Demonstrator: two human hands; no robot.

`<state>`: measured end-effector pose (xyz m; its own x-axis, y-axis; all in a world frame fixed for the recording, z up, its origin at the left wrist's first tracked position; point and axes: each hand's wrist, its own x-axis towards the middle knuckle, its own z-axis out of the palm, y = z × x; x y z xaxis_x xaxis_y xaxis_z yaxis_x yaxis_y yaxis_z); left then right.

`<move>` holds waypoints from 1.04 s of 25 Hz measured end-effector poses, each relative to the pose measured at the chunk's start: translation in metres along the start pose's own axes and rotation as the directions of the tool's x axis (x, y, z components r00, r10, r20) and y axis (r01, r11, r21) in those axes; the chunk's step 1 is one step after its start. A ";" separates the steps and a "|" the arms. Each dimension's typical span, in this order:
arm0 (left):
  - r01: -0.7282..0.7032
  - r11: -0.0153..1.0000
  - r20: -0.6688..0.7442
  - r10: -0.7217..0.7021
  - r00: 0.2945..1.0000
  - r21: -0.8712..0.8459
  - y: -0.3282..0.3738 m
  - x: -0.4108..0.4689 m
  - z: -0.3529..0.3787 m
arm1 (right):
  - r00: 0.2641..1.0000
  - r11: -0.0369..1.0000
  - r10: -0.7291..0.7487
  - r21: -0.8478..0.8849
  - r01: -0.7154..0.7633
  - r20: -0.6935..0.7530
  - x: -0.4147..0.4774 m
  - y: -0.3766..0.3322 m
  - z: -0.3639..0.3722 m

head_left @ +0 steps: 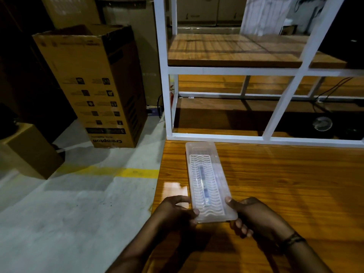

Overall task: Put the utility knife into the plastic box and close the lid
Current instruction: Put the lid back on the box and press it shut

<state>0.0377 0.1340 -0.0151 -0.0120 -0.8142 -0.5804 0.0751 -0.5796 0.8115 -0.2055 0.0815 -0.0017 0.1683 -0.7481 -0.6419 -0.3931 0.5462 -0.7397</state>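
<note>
A long translucent plastic box (216, 164) lies lengthwise on the wooden table (285, 184), near its left edge, with its lid down on top. Through the lid I see a white wavy grid insert and the utility knife (203, 186) lying along the middle. My left hand (177, 211) grips the box's near left corner, thumb on the lid. My right hand (250, 215) grips the near right corner, thumb on the lid's edge and fingers curled under the box.
A white metal shelf frame (167, 85) with wooden boards stands at the table's far edge. A tall open cardboard box (94, 85) and a smaller one (33, 150) stand on the concrete floor to the left. A yellow line (136, 172) runs across the floor.
</note>
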 end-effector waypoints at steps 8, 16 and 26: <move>0.004 0.997 0.018 -0.005 1.000 0.072 -0.001 0.005 -0.004 | 0.997 0.997 -0.056 0.054 0.053 0.055 0.005 0.006 -0.001; -0.165 0.971 -0.111 0.186 0.976 0.172 0.019 0.023 0.008 | 0.971 0.974 -0.191 -0.151 0.169 -0.144 0.027 -0.020 -0.004; -0.229 0.888 -0.057 0.273 0.960 0.400 0.040 0.033 0.009 | 0.872 0.851 -0.470 -0.335 0.406 -0.139 0.051 -0.035 0.007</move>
<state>0.0313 0.0837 -0.0016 0.0655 -0.9383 -0.3395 -0.3293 -0.3415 0.8803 -0.1765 0.0271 -0.0095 0.2062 -0.9611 -0.1835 -0.5685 0.0350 -0.8219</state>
